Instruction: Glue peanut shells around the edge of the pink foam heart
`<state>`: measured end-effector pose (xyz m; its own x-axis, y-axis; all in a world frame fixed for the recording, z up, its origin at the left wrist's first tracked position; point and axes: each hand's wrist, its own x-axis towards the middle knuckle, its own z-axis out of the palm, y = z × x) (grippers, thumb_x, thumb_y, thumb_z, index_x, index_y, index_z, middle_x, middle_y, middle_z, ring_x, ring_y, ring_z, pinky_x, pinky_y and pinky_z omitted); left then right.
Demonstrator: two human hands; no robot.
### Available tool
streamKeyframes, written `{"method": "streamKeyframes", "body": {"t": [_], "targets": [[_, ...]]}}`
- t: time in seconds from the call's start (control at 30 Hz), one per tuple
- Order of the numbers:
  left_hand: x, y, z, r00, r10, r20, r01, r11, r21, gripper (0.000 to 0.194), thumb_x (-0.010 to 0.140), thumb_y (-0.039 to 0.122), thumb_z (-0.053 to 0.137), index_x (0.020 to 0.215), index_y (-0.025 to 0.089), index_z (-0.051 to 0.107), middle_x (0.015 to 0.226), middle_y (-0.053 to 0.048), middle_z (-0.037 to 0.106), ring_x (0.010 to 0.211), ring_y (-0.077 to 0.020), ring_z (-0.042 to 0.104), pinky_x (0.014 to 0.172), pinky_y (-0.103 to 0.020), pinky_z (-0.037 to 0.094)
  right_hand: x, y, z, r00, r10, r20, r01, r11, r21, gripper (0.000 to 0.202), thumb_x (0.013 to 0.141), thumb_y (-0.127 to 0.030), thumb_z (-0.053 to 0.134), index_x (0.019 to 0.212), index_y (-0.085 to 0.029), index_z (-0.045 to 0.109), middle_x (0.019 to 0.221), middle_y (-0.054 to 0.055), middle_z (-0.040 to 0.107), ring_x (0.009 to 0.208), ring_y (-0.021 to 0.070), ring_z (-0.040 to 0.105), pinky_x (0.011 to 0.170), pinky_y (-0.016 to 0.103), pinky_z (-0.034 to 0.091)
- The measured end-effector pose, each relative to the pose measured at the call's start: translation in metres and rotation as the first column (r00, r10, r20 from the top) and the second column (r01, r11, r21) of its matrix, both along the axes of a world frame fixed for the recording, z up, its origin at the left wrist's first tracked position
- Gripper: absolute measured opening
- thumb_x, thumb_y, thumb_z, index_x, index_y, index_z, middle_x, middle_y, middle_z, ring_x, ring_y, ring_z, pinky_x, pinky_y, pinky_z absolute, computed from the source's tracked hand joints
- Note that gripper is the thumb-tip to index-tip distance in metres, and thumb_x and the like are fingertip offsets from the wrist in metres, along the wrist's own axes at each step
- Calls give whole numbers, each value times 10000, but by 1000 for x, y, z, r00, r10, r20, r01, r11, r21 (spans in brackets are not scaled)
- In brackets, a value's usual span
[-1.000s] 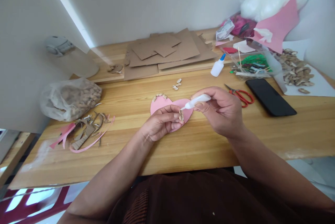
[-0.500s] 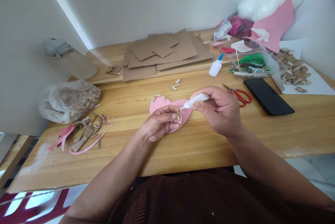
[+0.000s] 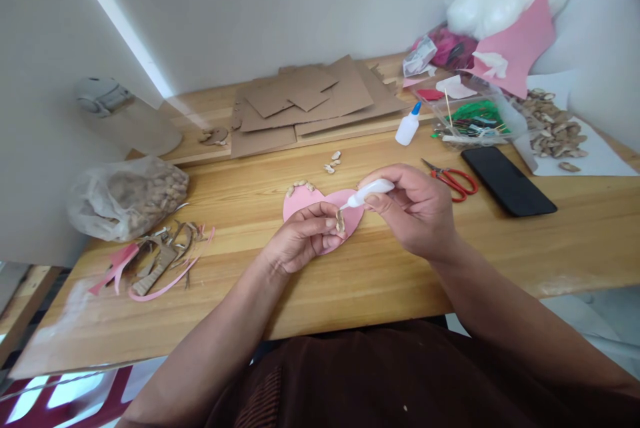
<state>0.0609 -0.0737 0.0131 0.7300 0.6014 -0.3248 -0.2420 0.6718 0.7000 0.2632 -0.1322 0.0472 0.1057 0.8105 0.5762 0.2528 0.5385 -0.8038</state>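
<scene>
White plastic bottle point(image 3: 376, 191) clamped in your right hand point(image 3: 417, 211), you have its nozzle point(image 3: 349, 203) at the peanut shell point(image 3: 341, 223) that your left hand point(image 3: 301, 238) pinches. Beneath, the pink heart point(image 3: 300, 201) lies on the wooden table point(image 3: 350, 295), with a few shells point(image 3: 301, 185) along its upper left edge. Markings on the crumpled wrapper point(image 3: 420, 57), back right, are too blurred to read

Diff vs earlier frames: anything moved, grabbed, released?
No grip taken or released; the view drifted, shifting the scene slightly left in frame. Left hand still holds the peanut shell, right hand the white squeeze bottle, its nozzle at the shell; pink heart stayed put.
</scene>
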Motion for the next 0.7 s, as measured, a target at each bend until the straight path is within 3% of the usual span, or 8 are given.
{"method": "streamKeyframes", "body": {"t": [0.7], "targets": [[-1,0,0,1000,9,-2,-9,1000,-10,282,711,146,852,939,150,687,762,-30,713,678,-110,685,631,-174,551,0,0,2,1000,-15,19,14,1000,13,103,900,-186,705,1001,-207,715,908,17,736,785,147,665,704,274,553]]}}
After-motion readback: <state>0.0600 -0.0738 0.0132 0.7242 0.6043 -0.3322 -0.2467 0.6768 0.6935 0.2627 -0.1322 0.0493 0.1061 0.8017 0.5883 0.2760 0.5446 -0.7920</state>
